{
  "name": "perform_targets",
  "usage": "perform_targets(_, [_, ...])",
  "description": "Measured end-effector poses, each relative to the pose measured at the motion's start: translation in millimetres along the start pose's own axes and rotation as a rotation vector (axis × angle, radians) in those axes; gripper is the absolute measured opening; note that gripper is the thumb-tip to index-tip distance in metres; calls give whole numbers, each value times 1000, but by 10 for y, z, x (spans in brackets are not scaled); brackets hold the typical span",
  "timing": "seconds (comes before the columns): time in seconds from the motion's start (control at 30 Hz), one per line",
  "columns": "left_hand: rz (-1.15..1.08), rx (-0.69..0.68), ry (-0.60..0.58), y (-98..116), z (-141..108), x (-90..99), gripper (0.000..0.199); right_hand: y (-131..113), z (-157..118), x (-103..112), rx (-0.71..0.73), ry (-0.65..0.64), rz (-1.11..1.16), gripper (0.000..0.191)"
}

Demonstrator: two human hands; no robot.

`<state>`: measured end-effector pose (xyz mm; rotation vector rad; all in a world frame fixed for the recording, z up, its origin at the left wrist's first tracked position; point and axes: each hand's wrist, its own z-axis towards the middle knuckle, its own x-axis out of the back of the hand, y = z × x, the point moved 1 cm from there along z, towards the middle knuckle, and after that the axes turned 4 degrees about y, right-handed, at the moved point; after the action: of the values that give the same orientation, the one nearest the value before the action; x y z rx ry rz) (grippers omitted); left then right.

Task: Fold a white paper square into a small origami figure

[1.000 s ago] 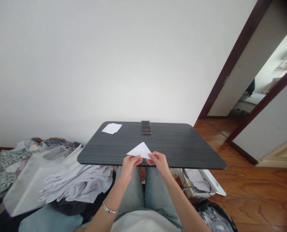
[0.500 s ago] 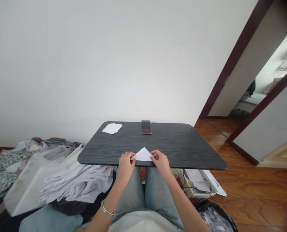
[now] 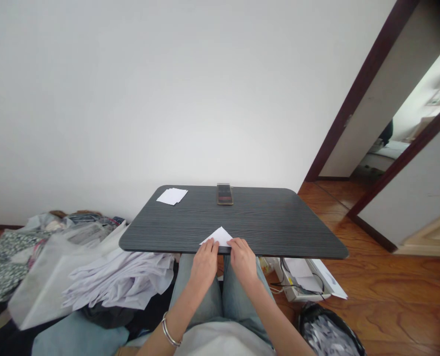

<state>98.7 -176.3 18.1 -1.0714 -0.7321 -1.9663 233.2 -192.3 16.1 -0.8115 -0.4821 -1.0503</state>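
Note:
A white sheet of paper folded into a triangle point(image 3: 221, 234) lies at the near edge of the dark table point(image 3: 272, 222), its point facing away from me. My left hand point(image 3: 206, 257) has its fingers closed and pressed on the lower left part of the paper. On the lower right part rest the bent fingers of my right hand point(image 3: 241, 254), thumb tucked beneath. Between the hands a small gap shows. The paper's lower corners are partly covered by my fingers.
A small stack of white paper squares point(image 3: 172, 196) sits at the table's far left. A phone point(image 3: 225, 194) lies at the back middle. Piled clothes point(image 3: 119, 282) fill the floor at left; a box with cables point(image 3: 297, 282) and a black bag point(image 3: 331, 331) stand at right.
Both hands have moved inward along the folded paper's bottom edge, closer to each other, and now cover more of it. The paper itself stays in nearly the same place.

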Motion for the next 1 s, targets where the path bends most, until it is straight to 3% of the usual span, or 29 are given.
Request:
perform_targets(0.8, [2,-57,22,77,15,44,35,-36,-90,100,39,-70,-61,34])
perform_targets(1.0, [25,-57,16,100,27,64,35,113,-103,101,45,18,11,32])
